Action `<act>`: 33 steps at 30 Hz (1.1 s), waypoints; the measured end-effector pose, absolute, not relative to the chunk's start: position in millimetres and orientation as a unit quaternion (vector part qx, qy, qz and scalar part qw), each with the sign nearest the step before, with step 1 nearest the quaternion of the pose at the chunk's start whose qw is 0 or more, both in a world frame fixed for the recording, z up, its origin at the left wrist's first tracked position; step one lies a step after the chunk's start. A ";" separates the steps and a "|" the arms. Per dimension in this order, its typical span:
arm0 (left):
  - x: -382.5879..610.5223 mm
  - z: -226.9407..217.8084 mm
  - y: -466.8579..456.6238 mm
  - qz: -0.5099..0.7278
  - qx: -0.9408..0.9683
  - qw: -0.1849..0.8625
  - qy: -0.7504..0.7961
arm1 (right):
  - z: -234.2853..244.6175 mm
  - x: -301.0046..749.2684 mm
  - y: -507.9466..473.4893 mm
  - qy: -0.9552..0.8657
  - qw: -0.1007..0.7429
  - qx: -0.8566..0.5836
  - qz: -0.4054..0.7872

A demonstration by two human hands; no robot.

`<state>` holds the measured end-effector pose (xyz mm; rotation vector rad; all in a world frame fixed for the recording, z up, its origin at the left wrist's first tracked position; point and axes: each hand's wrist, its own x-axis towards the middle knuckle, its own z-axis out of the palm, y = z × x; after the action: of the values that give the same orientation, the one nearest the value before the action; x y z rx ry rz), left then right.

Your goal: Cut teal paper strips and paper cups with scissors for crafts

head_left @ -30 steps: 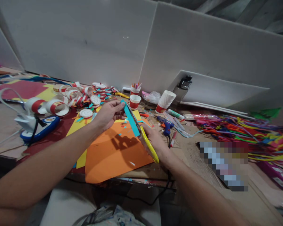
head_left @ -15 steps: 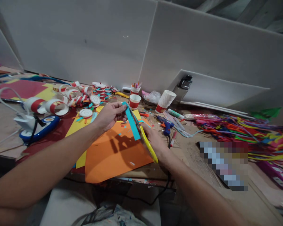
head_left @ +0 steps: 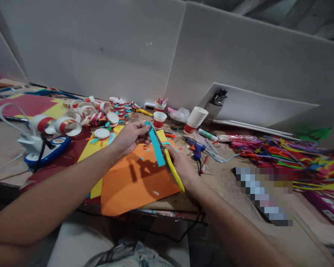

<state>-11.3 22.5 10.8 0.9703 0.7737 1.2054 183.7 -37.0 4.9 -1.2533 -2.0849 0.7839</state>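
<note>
Between thumb and fingers, my left hand (head_left: 133, 136) pinches the upper end of a turquoise paper strip (head_left: 157, 148). My right hand (head_left: 182, 167) is closed round the yellow handles of a pair of scissors (head_left: 173, 171). The scissor blades lie along the strip's right edge and point up toward my left fingertips. Both hands are above an orange paper sheet (head_left: 128, 193), which carries small paper scraps and the hands' shadow. Part of a yellow paper sheet (head_left: 85, 163) shows under the orange one. My right fingers are partly hidden behind the scissor handle.
A paper cup (head_left: 159, 120) and a stack of paper cups (head_left: 196, 119) stand behind my hands. A blue glue gun (head_left: 197, 149) lies to the right, near many coloured pipe cleaners (head_left: 300, 155). Cut cup rings (head_left: 68, 126) and a blue power strip (head_left: 54, 148) are at left.
The scissor handles have tilted slightly, their lower end shifting a little left. Both hands keep nearly the same place, with the strip still held.
</note>
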 end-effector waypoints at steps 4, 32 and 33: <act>-8.8 12.9 20.4 0.535 0.421 0.648 0.341 | 4.5 183.7 -38.0 -0.771 0.281 -0.490 0.294; 2.0 0.0 17.4 0.519 0.447 0.661 0.306 | -12.1 190.5 -28.5 -0.670 0.458 -0.418 0.409; 3.2 0.3 16.0 0.518 0.445 0.663 0.307 | -12.2 190.4 -28.4 -0.671 0.459 -0.420 0.403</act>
<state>3.2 16.0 0.3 1.0065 0.6942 1.1698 190.4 -28.4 -12.2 -1.0351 -1.6528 0.9912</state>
